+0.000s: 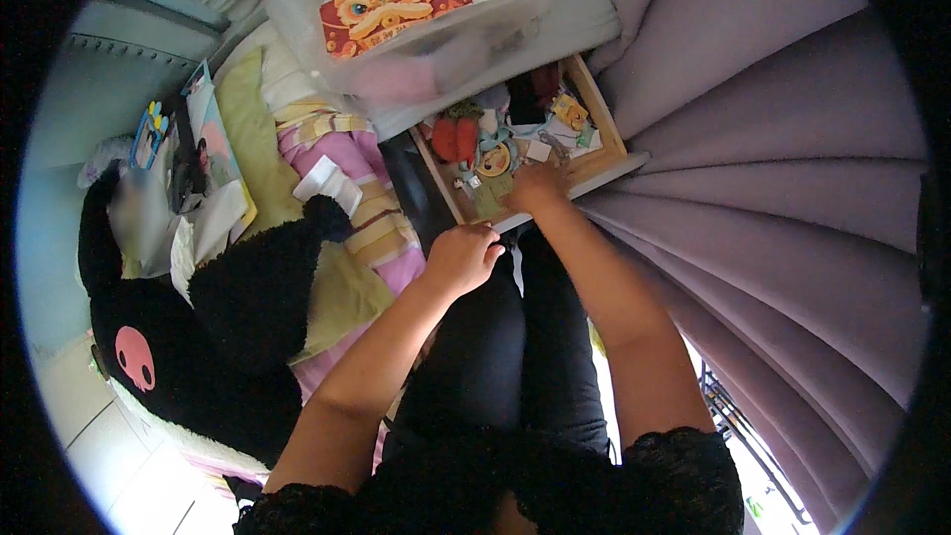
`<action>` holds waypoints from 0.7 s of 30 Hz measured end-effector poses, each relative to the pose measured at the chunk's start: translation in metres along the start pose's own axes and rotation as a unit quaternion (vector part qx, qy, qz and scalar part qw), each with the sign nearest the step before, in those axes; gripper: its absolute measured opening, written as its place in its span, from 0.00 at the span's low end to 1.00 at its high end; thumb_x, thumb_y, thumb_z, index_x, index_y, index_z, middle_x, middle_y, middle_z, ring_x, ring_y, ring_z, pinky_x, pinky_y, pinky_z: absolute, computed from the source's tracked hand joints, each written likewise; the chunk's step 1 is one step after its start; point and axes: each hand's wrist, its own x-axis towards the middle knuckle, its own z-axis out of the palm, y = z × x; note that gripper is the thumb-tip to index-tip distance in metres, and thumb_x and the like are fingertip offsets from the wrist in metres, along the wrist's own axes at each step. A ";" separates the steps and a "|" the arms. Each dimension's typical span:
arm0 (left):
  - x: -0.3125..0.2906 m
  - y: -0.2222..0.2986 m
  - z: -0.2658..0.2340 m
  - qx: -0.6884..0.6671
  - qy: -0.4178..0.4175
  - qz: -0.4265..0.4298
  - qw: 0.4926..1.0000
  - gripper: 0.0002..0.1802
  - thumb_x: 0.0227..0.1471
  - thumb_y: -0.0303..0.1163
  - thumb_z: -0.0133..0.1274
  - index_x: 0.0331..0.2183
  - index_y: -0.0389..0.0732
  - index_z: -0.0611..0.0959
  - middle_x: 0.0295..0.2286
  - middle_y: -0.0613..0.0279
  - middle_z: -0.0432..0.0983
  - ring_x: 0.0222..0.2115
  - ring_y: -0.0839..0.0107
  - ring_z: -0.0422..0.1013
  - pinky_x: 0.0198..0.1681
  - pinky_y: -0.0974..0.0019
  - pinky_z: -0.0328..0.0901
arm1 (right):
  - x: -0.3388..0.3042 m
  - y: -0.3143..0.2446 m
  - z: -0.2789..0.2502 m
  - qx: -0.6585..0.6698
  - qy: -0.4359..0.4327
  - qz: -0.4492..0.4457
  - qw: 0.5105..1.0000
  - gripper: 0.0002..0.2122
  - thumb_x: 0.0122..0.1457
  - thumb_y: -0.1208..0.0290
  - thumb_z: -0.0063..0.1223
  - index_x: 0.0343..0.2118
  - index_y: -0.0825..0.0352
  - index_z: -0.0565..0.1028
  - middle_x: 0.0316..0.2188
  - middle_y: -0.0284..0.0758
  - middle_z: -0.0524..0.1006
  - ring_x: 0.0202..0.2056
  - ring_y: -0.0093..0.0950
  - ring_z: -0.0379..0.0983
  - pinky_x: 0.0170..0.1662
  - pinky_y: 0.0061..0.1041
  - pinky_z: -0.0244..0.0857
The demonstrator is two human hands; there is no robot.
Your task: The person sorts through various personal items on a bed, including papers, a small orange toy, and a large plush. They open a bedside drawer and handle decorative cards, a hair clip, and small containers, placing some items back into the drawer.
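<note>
The right hand [536, 188] reached over the front edge of an open wooden drawer [606, 173], fingers pointing down among its small contents; whether they pinched anything could not be told. The left hand [466, 256] was at the drawer's near left corner, fingers curled together; whether it gripped the edge was unclear. Just beside the right fingers lay a flat greenish piece [492, 195]. Farther in sat a small white box [538, 151], a round yellow trinket [492, 160], a red item [454, 139] and, near the right wall, a yellow packet [570, 111]. Beyond the drawer stood a translucent plastic bag [297, 0]; a black plush toy [248, 367] lay to the left.
</note>
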 end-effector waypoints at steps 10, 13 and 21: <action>0.006 0.032 -0.063 -0.732 0.078 -0.256 0.626 0.15 0.53 0.37 0.49 0.37 0.35 0.78 0.33 0.55 0.77 0.34 0.65 0.74 0.36 0.64 0.69 | -0.082 0.010 -0.046 0.201 0.467 -0.265 0.819 0.05 0.39 0.82 0.57 0.22 0.67 0.75 0.31 0.38 0.74 0.31 0.37 0.70 0.31 0.32 0.65; 0.004 0.040 -0.070 -0.730 0.059 -0.211 0.647 0.15 0.54 0.37 0.49 0.37 0.36 0.78 0.33 0.55 0.77 0.32 0.66 0.75 0.32 0.67 0.71 | -0.109 0.008 -0.059 0.151 0.555 -0.330 0.748 0.05 0.40 0.82 0.57 0.23 0.68 0.75 0.28 0.35 0.73 0.29 0.35 0.70 0.29 0.31 0.66; 0.002 0.067 -0.100 -0.665 0.076 -0.133 0.730 0.15 0.55 0.36 0.49 0.38 0.35 0.78 0.32 0.58 0.77 0.29 0.71 0.75 0.29 0.74 0.70 | -0.126 0.007 -0.075 0.153 0.598 -0.321 0.718 0.12 0.38 0.86 0.55 0.29 0.67 0.77 0.32 0.37 0.72 0.32 0.36 0.69 0.34 0.30 0.64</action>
